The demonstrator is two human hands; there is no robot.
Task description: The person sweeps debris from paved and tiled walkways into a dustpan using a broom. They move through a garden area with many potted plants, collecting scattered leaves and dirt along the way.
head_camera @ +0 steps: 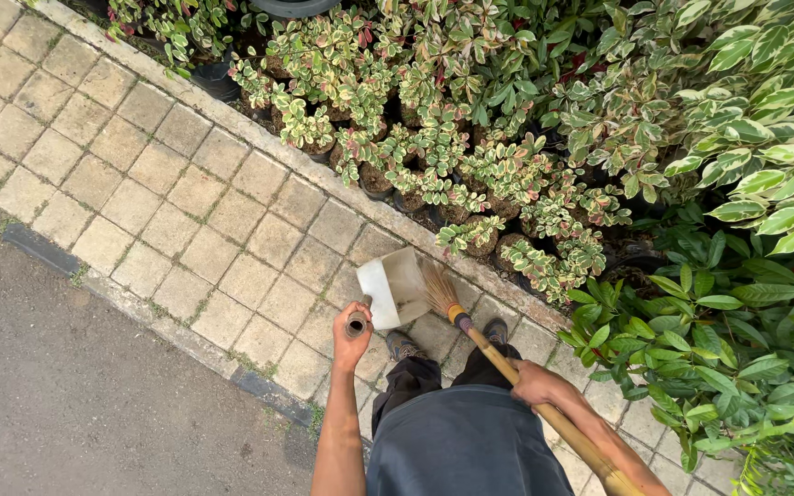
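Dustpan: white dustpan point(392, 289) rests tilted on the paving point(186, 220) by the feet, its mouth toward the broom head point(438, 289).
Left hand: left hand point(351, 344), fingers clenched on the dustpan's handle top.
Right hand: right hand point(537, 383), fingers wrapped round the bamboo broom handle point(544, 409).
Progress: bristles at the pan mouth; pavers look mostly swept; pan contents not visible.
Around: potted variegated plants point(470, 174) just beyond the curb.

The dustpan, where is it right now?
In the head view, the dustpan sits mid-frame on the paving, held by the left hand, with the broom bristles at its right edge.
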